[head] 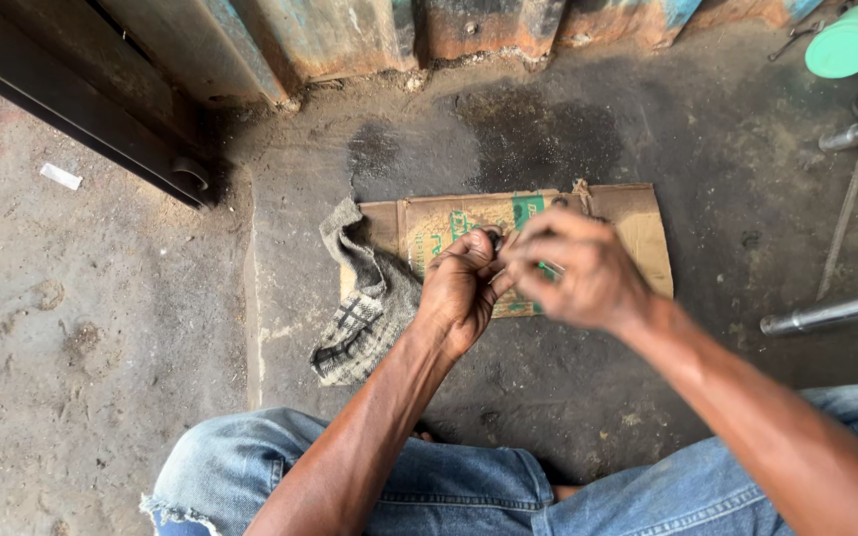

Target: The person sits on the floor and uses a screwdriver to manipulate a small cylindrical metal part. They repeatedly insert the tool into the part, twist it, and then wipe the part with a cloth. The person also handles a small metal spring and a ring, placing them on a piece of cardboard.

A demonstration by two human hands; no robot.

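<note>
Closest to us are our own knees in faded blue jeans [369,476], the left cuff frayed, as we squat over a dirty concrete floor [101,347]. Both bare forearms reach forward and meet above a flattened piece of brown cardboard [638,228] printed in green, which lies on the floor just ahead. Our left hand [459,288] is curled into a tight fist, knuckles up, clamped around a small dark part [495,239] of which only a tip shows above the thumb; we cannot tell what it is. Our right hand [573,268] is blurred by movement, its fingers bunched together and pinching at that same part, touching the left fist. The work looks to be in the middle of things: the piece is held and being worked, and nothing finished lies on the cardboard that we can see. A crumpled checked rag [364,298] lies against the cardboard's left edge. Farther off stand a rusty metal wall [399,30], a green round lid [851,40] at top right, and two metal tubes [836,313] at right.
</note>
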